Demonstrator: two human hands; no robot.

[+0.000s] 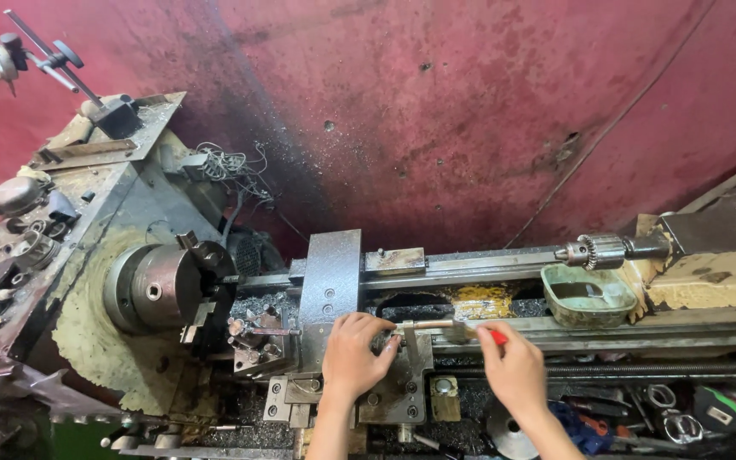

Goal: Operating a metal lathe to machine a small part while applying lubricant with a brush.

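**A:** What did the two hands hold at the lathe?

**B:** The right hand (514, 366) was closed around a small brush with a red handle (499, 337), near the front edge of the lathe bed (641, 328). The handle end stuck out between thumb and fingers, and the rest of the brush (436, 324) pointed to the left, toward the other hand. The left hand (353, 353) lay with curled fingers on the carriage (402, 375), its fingertips touching the far tip of the brush or the metal part just beside it; I could not tell if it really gripped something.

**B:** The brush looked light and stiff in the handle, probably soft at the tip. It was easy to hold by the red end, but maybe a little slippery, because oil and chips were everywhere.

**A:** And what stood around?

**B:** The chuck (157, 290) was at the left end of the bed, the tool post (257, 332) just beside the left hand. A green tray (588, 296) sat on the bed toward the right end, under the drill chuck (596, 250) of the tailstock. Loose tools lay in the lower right corner.
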